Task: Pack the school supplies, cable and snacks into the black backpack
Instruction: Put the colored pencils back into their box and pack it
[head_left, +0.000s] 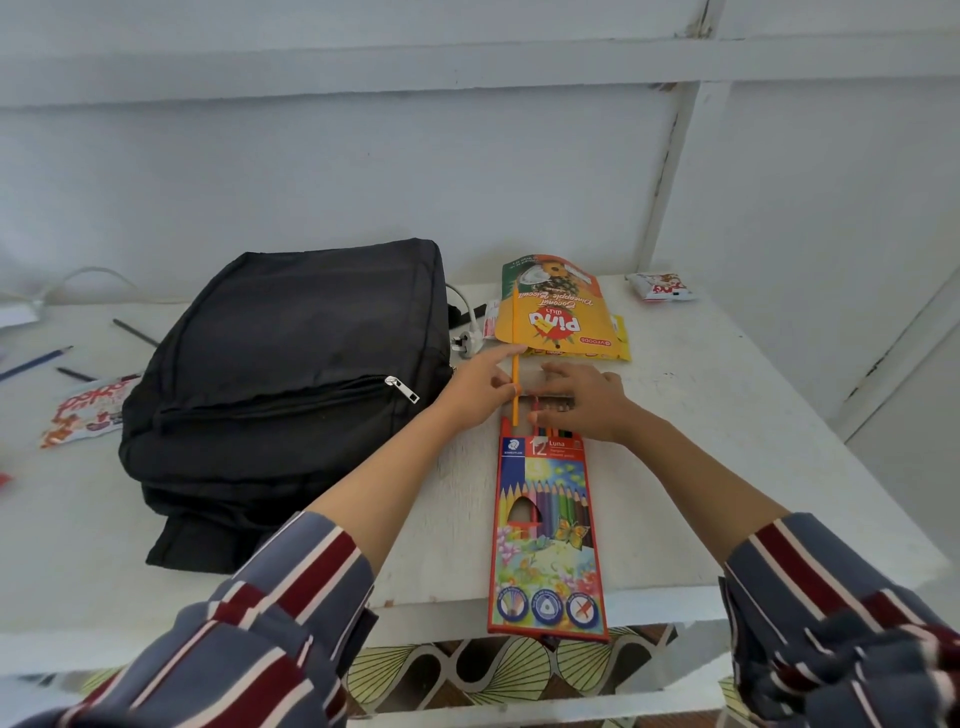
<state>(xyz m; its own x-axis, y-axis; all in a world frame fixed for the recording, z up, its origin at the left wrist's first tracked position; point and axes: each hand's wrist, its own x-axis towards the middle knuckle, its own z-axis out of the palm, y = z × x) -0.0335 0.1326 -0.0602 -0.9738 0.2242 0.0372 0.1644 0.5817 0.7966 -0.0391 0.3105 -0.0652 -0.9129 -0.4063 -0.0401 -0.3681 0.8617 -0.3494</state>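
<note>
The black backpack (291, 374) lies flat on the white table (701, 415), its zips closed. To its right lies an open box of coloured pencils (545, 530), with pencil ends sticking out of its far end. My left hand (478, 389) pinches an orange pencil (515, 364) that stands out past the box's far end. My right hand (582, 400) rests with straight fingers over the protruding pencil ends. A yellow biscuit pouch (556, 312) lies beyond the hands. A white cable with its plug (465, 338) lies between backpack and pouch. A small snack packet (660, 287) sits far right.
Left of the backpack lie a blue pencil (36, 361), two dark pencils (135, 332), and a red-and-white wrapper (88, 410). Another white cable (78, 280) runs at the far left. The wall stands right behind the table. The pencil box overhangs the table's front edge.
</note>
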